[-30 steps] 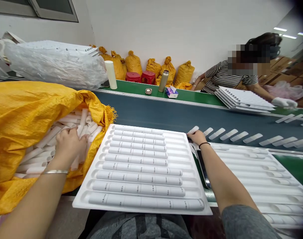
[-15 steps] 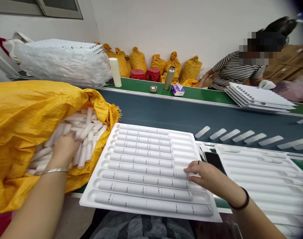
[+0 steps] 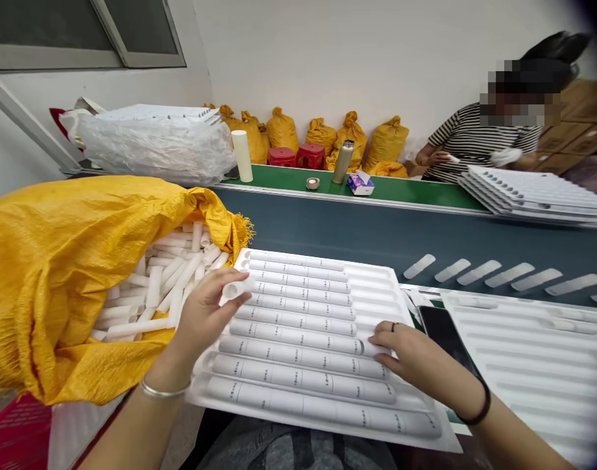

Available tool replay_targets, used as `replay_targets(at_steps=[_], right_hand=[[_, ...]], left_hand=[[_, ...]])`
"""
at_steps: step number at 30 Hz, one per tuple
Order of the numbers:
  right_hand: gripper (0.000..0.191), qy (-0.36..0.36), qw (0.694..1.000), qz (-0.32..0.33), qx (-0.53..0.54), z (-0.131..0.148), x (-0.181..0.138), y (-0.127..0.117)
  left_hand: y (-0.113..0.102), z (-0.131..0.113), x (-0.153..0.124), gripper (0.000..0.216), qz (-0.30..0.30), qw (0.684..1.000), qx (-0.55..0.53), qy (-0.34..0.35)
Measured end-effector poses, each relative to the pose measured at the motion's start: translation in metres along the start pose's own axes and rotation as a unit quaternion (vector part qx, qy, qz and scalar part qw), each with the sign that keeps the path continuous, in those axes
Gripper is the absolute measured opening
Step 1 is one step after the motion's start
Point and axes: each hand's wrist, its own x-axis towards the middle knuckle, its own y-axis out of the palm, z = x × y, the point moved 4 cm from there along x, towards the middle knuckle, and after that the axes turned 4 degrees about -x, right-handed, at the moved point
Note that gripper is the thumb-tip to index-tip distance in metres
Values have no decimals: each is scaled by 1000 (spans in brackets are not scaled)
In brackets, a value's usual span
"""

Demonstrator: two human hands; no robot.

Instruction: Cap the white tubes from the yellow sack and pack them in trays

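Note:
A white moulded tray point(image 3: 377, 277) lies in front of me, its grooves filled with long rows of white tubes point(image 3: 303, 337). My left hand point(image 3: 205, 313) is closed on a short white tube point(image 3: 232, 290) over the tray's left edge. My right hand point(image 3: 409, 356) rests on the right ends of the tube rows, fingertips pressed together against a tube end. To the left an open yellow sack point(image 3: 58, 261) holds several loose white tubes point(image 3: 166, 274).
A dark phone point(image 3: 443, 333) lies between my tray and an empty white tray point(image 3: 533, 352) on the right. White pieces point(image 3: 494, 273) ride the dark belt point(image 3: 352, 228). Across it, a person in stripes point(image 3: 475, 140) stands by stacked trays point(image 3: 538, 192). Bottle, cup, tissue box sit on the green ledge.
My left hand came out of the sack holding a tube and moved to the tray. My right hand drew back from the belt and now rests on the tubes.

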Motion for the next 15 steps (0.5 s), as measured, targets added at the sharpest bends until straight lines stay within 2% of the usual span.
replay_targets(at_steps=[2, 4, 6, 8, 10, 12, 15], right_hand=[[12, 9, 1000, -17, -20, 4, 1, -4], [12, 30, 998, -54, 11, 7, 1, -12], [14, 49, 987, -100, 116, 10, 0, -20], [18, 35, 957, -144, 250, 18, -1, -27], [23, -1, 918, -187, 350, 27, -2, -34], [25, -38, 894, -245, 372, 35, -4, -44], [27, -106, 900, -306, 292, 46, -10, -59]], left_hand=[[20, -11, -9, 30, -33, 980, -185, -71], [43, -17, -18, 33, -48, 924, -346, -157], [66, -22, -26, 35, -31, 870, -433, -236], [89, -27, -34, 36, 9, 838, -455, -300], [105, -30, -41, 37, 48, 838, -431, -331], [112, -30, -45, 39, 74, 869, -354, -337], [108, -25, -44, 45, 130, 933, -150, -301]])
